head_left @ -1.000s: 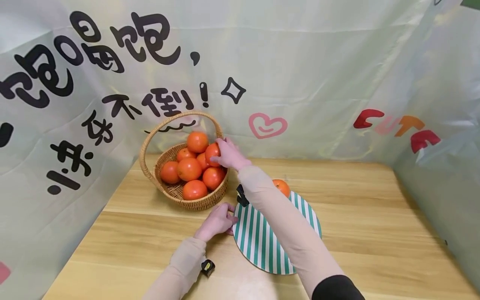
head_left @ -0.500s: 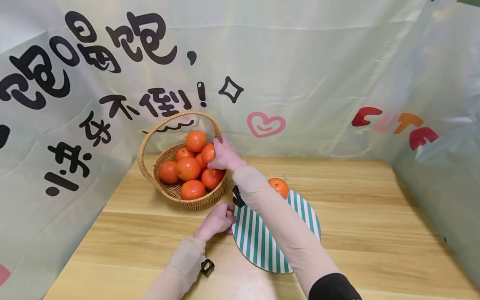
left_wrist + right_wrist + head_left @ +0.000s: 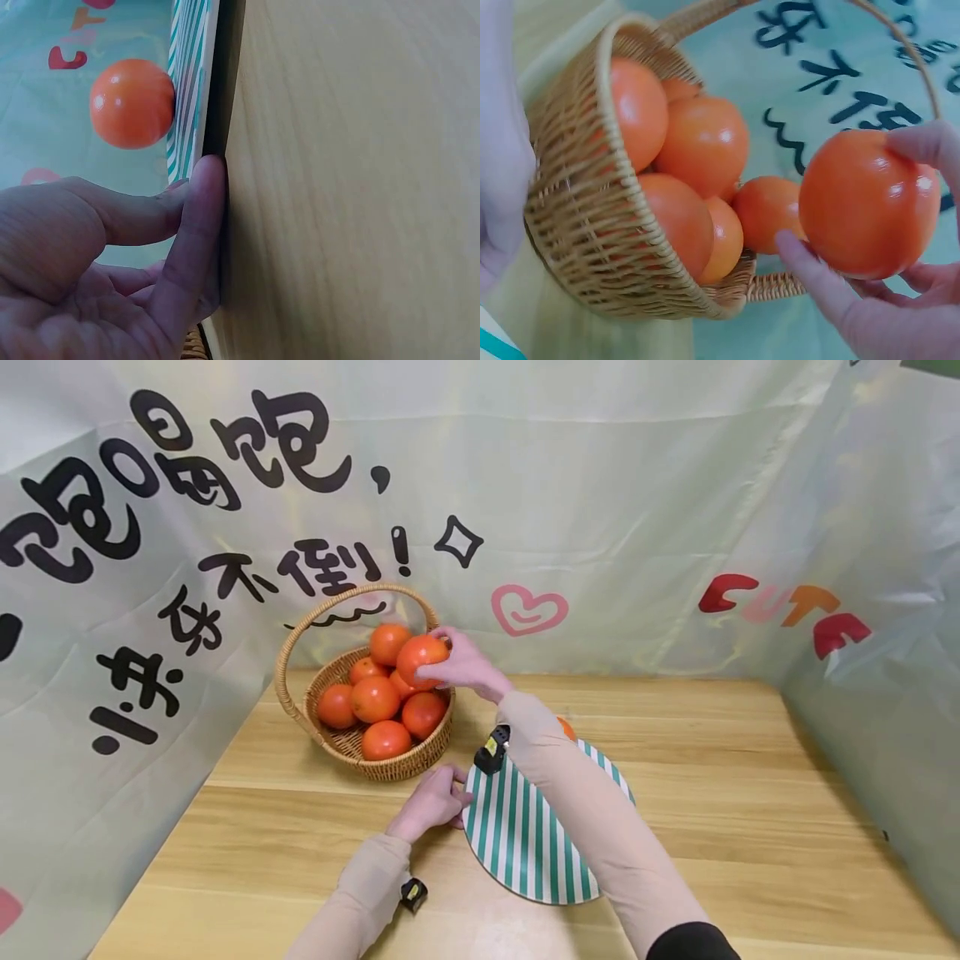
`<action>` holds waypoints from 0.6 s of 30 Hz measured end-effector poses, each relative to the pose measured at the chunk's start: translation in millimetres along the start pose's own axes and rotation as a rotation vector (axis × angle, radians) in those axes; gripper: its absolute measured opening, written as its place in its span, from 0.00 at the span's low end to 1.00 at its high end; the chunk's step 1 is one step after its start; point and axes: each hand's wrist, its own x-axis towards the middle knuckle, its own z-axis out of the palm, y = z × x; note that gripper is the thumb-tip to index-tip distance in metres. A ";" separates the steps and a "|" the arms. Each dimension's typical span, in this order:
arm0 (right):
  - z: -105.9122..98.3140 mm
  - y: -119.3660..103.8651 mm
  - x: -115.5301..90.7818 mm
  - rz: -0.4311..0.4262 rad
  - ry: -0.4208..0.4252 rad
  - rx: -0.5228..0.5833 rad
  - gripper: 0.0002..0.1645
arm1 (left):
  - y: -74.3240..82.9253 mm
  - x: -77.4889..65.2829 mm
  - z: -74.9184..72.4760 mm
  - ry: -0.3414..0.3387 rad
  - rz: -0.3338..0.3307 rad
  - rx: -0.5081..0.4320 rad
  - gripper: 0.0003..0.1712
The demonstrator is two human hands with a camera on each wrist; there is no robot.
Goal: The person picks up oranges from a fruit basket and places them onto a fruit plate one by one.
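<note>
My right hand [image 3: 471,667] grips an orange [image 3: 420,658] with thumb and fingers, just above the right side of a wicker basket [image 3: 393,768]. Several more oranges [image 3: 705,142] lie inside the basket, as the right wrist view shows. My left hand [image 3: 432,800] pinches the left edge of a round board [image 3: 525,847] with green and white stripes, thumb on top and a finger at the rim. Another orange [image 3: 131,103] rests on the far part of this board; in the head view my right forearm mostly covers it.
The basket's tall handle [image 3: 281,672] arches over its left and back side. A wooden table [image 3: 735,793] carries everything. Pale printed cloth [image 3: 622,527] stands behind and at both sides. Each wrist wears a small black camera [image 3: 491,750].
My right hand has lifted the orange slightly up out of the pile and turned, so more of the fruit shows. The left hand stays at the board's edge.
</note>
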 end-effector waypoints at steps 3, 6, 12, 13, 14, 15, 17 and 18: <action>-8.8 5.4 -11.2 0.069 -0.020 0.434 0.38 | 0.1 0.0 0.3 -0.001 -0.007 -0.017 0.15; -18.9 14.0 -26.6 0.064 -0.061 0.732 0.34 | 0.0 -0.1 0.7 -0.002 -0.008 -0.019 0.16; -30.7 29.0 -61.0 0.108 -0.123 1.130 0.36 | -0.5 -1.2 -0.6 0.000 0.013 -0.022 0.17; -32.6 30.5 -66.9 0.120 -0.123 1.176 0.38 | -0.5 -1.3 -0.4 0.001 0.014 -0.022 0.17; -34.9 31.6 -72.7 0.129 -0.123 1.217 0.40 | -0.7 -1.4 -0.1 0.002 0.012 -0.021 0.17; -37.2 32.2 -78.2 0.136 -0.125 1.247 0.40 | -0.9 -1.5 0.3 0.004 0.012 -0.017 0.18; -43.2 33.5 -88.8 0.146 -0.121 1.291 0.38 | -1.1 -1.7 1.2 0.005 0.013 -0.017 0.18; -46.6 33.7 -93.5 0.144 -0.124 1.297 0.37 | -1.2 -1.9 1.7 0.006 0.018 -0.014 0.18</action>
